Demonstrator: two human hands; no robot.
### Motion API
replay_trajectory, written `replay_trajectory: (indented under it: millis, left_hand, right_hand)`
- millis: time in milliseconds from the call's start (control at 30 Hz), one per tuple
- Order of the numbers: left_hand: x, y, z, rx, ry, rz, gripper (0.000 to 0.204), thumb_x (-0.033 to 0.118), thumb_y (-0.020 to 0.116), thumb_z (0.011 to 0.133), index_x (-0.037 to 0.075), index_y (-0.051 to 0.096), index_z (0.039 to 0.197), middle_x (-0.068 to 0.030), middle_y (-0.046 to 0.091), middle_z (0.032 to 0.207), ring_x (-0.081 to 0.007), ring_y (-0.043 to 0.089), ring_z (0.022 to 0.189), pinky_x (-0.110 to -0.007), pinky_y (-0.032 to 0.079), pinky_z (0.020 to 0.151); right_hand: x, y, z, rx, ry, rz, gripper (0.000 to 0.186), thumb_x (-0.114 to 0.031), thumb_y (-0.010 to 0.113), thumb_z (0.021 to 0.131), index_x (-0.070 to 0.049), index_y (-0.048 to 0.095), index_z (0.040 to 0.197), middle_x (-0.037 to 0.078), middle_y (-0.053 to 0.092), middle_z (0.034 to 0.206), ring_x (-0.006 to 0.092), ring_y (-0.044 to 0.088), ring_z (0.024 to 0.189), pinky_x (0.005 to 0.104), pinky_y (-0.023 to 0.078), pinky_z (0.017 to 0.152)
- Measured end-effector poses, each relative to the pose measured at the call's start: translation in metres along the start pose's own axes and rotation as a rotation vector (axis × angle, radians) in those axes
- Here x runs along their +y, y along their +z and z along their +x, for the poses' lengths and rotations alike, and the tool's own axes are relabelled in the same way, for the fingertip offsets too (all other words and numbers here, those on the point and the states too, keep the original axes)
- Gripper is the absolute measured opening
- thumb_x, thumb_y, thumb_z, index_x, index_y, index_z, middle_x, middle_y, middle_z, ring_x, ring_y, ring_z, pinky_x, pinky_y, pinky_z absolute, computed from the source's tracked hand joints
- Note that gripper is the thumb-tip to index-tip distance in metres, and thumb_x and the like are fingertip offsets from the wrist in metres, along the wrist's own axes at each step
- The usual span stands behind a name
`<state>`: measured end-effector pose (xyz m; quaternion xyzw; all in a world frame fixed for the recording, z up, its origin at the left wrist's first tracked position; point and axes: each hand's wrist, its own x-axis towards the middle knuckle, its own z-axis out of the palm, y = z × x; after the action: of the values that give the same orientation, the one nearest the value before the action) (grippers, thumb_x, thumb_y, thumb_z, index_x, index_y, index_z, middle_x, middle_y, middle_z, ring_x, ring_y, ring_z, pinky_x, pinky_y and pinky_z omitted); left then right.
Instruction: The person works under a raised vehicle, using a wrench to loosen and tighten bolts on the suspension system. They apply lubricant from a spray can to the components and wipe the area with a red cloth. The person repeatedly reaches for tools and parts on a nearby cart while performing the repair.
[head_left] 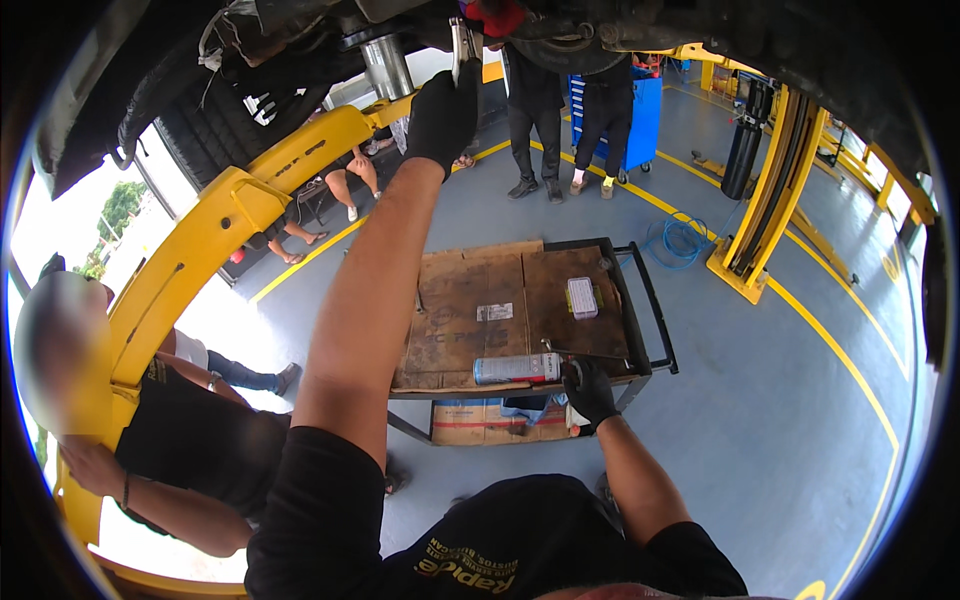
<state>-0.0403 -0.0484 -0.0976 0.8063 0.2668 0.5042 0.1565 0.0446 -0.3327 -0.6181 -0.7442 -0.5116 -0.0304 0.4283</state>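
Strong daylight enters at left, where the outdoor area (108, 228) is washed out near white. Blue-grey floor (760, 390) well lit, pale glare on its left side. Vehicle underside (680, 32) largely in deep shadow. Fisheye bending noted in the yellow floor line (888, 432) (outer rim black, blue-fringed). Co-worker's head (65, 345) heavily blurred; cardboard (465, 285) acceptably sharp.

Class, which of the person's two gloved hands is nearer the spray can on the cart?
The right hand, low beside the spray can; the left hand is raised beneath the vehicle.

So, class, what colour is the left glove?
The left glove is black; the head view shows it best.
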Motion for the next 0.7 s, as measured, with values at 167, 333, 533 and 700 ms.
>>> replay_trajectory:
  millis: [167,333,533,700]
  left_hand:
    - [-0.005,-0.005,0.005,-0.004,0.017,0.006,0.071,0.061,0.048,0.108,-0.005,0.073,0.103,-0.0230,0.076,0.087,-0.0387,0.077,0.087,-0.046,0.058,0.079]
    - [-0.007,-0.003,0.011,-0.006,0.042,0.000,0.074,0.064,0.049,0.107,-0.005,0.074,0.098,-0.0163,0.077,0.078,-0.0307,0.079,0.077,-0.042,0.060,0.072]
    - [0.003,-0.012,0.003,-0.073,-0.021,0.019,0.074,0.065,0.050,0.107,-0.004,0.076,0.103,-0.0187,0.077,0.080,-0.0348,0.079,0.080,-0.043,0.059,0.076]
    - [0.001,-0.011,0.008,-0.138,0.000,0.122,0.069,0.062,0.051,0.105,-0.001,0.077,0.105,-0.0230,0.078,0.094,-0.0412,0.077,0.094,-0.048,0.056,0.087]
  right_hand:
    - [0.002,0.000,0.000,0.008,-0.029,-0.019,0.035,-0.024,0.072,0.094,-0.003,0.068,0.122,0.024,0.070,0.120,0.0469,0.067,0.109,0.0556,0.056,0.094]
    - [0.007,0.003,0.000,0.029,-0.060,-0.028,0.034,-0.023,0.073,0.094,-0.004,0.067,0.122,0.023,0.070,0.118,0.0472,0.067,0.108,0.0560,0.056,0.091]
    - [0.000,0.001,0.003,0.006,-0.001,0.012,0.032,-0.024,0.072,0.095,-0.005,0.067,0.120,0.023,0.072,0.113,0.0477,0.068,0.105,0.0565,0.056,0.089]
    - [0.003,-0.003,-0.002,-0.060,0.022,-0.022,0.041,-0.028,0.069,0.097,-0.002,0.066,0.129,0.026,0.070,0.123,0.0491,0.067,0.108,0.0582,0.055,0.096]
